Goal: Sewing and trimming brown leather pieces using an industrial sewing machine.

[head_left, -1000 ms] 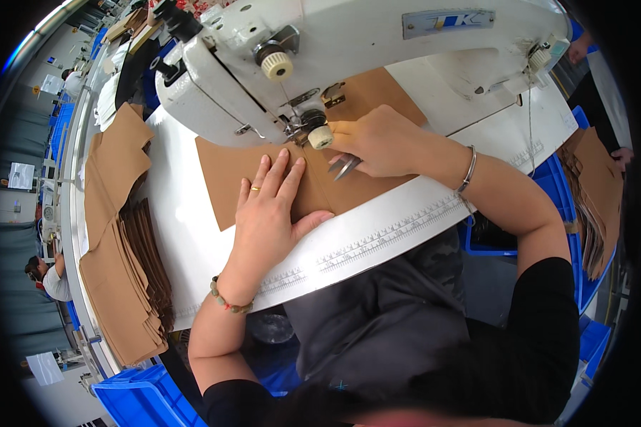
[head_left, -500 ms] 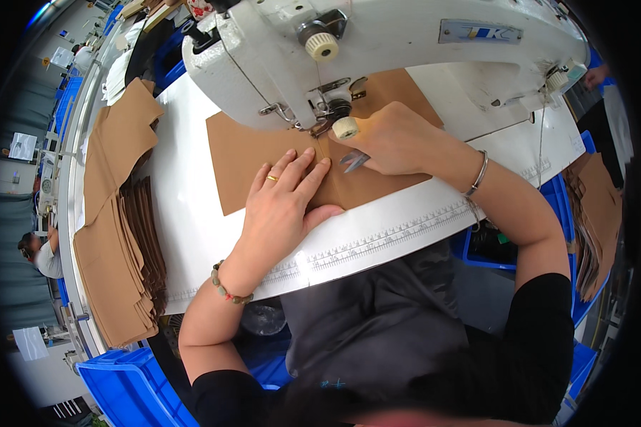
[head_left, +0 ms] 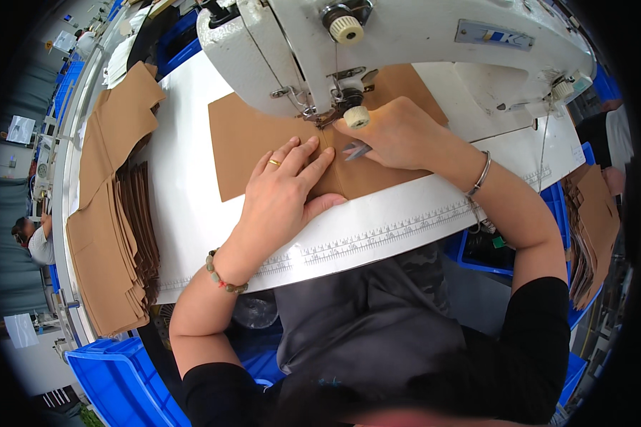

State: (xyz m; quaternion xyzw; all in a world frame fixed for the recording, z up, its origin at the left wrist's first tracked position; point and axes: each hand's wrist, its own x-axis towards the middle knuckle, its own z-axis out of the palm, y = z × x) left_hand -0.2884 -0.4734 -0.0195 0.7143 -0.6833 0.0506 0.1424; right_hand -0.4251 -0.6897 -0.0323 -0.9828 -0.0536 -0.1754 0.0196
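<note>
A flat brown panel, leather or a leather-like sheet, lies on the white table under the needle and presser foot of a sewing machine. My left hand rests flat on its near part, fingers spread and thumb out by the near edge. A fold or seam line runs down the panel from the needle, just right of my left fingertips. My right hand is closed at the presser foot, fingertips hidden partly behind a cream knob. Metal blades of small thread snips jut from under its curled fingers; their handle is covered.
Stacked brown pieces lie along the table's left side. Printed ruler scales follow the table's front edge. A blue crate stands lower left. At the right are a blue bin and more brown pieces. Other people sit or stand farther off.
The whole view has shifted slightly. Both hands keep nearly the same places on the panel, and the snips remain in my right hand.
</note>
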